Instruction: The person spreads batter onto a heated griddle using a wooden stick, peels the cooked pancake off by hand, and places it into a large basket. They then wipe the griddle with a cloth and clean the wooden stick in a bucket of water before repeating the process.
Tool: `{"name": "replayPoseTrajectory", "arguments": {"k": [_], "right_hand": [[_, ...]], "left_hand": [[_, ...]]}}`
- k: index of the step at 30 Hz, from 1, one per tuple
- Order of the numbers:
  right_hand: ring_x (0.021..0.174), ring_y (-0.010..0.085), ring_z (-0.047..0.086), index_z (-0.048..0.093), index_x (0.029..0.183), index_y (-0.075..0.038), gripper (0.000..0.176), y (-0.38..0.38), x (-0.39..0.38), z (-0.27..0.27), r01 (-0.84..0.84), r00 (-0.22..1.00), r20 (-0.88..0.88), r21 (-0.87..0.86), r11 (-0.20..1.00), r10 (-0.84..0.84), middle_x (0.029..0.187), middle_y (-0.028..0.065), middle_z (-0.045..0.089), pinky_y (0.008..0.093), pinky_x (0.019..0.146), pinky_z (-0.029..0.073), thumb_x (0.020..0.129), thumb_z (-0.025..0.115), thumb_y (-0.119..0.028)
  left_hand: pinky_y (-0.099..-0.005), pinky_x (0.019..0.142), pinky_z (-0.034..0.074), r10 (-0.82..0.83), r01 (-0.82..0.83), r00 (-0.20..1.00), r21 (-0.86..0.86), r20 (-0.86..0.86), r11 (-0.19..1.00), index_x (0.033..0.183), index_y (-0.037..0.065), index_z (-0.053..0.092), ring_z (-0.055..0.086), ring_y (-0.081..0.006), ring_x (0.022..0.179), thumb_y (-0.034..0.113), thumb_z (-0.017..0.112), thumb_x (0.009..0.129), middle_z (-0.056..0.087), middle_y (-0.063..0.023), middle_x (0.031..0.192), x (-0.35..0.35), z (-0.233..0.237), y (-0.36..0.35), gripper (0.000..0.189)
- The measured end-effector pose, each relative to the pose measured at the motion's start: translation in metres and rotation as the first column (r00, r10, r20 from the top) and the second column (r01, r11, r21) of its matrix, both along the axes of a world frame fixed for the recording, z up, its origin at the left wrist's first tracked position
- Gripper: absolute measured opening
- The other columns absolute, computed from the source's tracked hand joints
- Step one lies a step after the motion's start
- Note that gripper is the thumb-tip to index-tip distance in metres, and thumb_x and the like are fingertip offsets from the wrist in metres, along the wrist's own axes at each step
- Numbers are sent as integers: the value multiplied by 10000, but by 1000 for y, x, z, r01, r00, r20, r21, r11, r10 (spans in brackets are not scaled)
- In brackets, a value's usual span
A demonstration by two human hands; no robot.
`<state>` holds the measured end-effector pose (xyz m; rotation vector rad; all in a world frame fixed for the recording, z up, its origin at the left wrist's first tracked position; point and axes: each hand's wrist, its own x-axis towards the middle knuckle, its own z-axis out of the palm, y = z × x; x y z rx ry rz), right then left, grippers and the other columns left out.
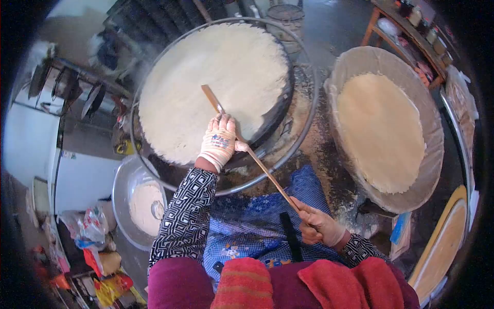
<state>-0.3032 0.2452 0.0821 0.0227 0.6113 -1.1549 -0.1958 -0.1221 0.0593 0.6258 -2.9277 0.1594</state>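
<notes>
A large round thin pancake (216, 62) covers the dark griddle (286, 105) in front of me. Over its near part lies a long, thin wooden stick (267, 174) with a flat, wider far end. My left hand (219, 138), in a white glove with blue print, is closed on the stick near its flat end, fingers over the wood and thumb to the side. Low on the right, my right hand (320, 225) has its bare fingers wrapped round the near end of the stick; white glove fabric shows at its wrist.
A metal ring (315, 98) surrounds the griddle. To the right stands a lined basket (337, 103) holding round flatbread (381, 131). A metal basin (121, 188) of pale batter with a ladle (157, 209) sits at left. Bags (95, 226) and a wooden shelf (404, 38) stand at the sides.
</notes>
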Motion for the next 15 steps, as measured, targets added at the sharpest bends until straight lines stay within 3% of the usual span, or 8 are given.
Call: {"name": "replayPoseTrajectory", "arguments": {"k": [2, 6, 9, 11, 13, 15], "right_hand": [[386, 64, 319, 262, 1522, -282, 520, -16, 11, -2, -66, 997, -48, -21, 998, 65, 534, -35, 361, 232, 392, 296, 1034, 440, -248], [399, 68, 336, 232, 1537, -225, 554, -53, 41, -3, -242, 941, -255, -44, 969, 224, 557, -35, 375, 232, 385, 300, 1028, 450, -230], [426, 61, 373, 271, 1529, -208, 569, -79, 68, -7, -346, 844, -452, -45, 937, 289, 583, -42, 401, 230, 384, 319, 1008, 498, -215], [436, 54, 390, 315, 1517, -205, 560, -92, 86, -12, -384, 747, -602, -45, 922, 282, 593, -48, 410, 228, 391, 332, 996, 521, -213], [456, 51, 426, 357, 1500, -196, 558, -98, 87, -1, -372, 730, -623, -17, 928, 281, 641, -50, 480, 221, 406, 353, 977, 552, -180], [460, 51, 432, 355, 1500, -194, 567, -99, 88, 5, -329, 681, -693, -1, 944, 237, 658, -50, 503, 221, 407, 355, 972, 560, -164]], "left_hand": [[-470, 1097, 337, 53, -52, 999, 26, -14, 998, 1244, -13, 510, 449, -377, 1275, 445, 666, 720, 514, -203, 1309, 32, 11, -1, 713], [-473, 1088, 341, 167, -167, 986, 7, -25, 986, 1247, -7, 502, 451, -380, 1270, 378, 627, 771, 511, -203, 1308, 114, 4, -16, 624], [-473, 1099, 324, 279, -278, 960, -28, 2, 960, 1258, -8, 497, 440, -378, 1282, 390, 664, 743, 507, -207, 1319, 175, -2, -24, 672], [-494, 1110, 291, 370, -372, 927, 43, 56, 927, 1264, -29, 483, 430, -397, 1276, 464, 694, 729, 502, -230, 1314, 204, 14, -16, 757], [-526, 1112, 266, 343, -334, 933, 91, -109, 938, 1281, -52, 459, 414, -412, 1275, 474, 655, 802, 488, -244, 1316, 246, 3, -3, 738], [-554, 1112, 245, 373, -387, 890, -2, -261, 922, 1296, -68, 438, 399, -435, 1275, 445, 606, 869, 471, -263, 1317, 262, 7, 15, 689]]}}
